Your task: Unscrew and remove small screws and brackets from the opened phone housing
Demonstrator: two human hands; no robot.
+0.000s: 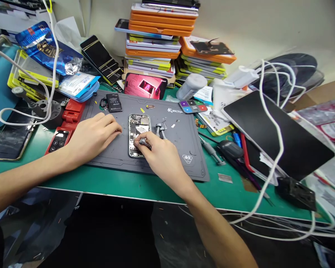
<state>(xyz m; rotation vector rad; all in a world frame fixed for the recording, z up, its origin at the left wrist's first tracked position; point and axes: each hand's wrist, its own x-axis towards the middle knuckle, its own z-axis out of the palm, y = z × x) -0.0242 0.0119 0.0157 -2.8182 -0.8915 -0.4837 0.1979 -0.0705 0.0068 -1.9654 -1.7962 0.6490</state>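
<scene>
An opened phone [133, 128] lies on a grey work mat [114, 149], its inner parts exposed. My right hand [159, 149] is over the phone's lower right side, its fingers closed around a small dark grey tool [145, 143]. Small grey screwdrivers [159, 129] stand just right of the phone, partly behind that hand. My left hand [96, 134] rests on the mat left of the phone, fingers loosely bent and close together; nothing shows in it. A black battery [114, 102] lies at the mat's upper left.
Behind the mat a lit phone [145, 86] leans below stacked orange and yellow boxes [162, 26]. A red device [63, 136] sits at the left. On the right are a computer mouse [230, 149], a black panel [279, 134] and a looping white cable [277, 130].
</scene>
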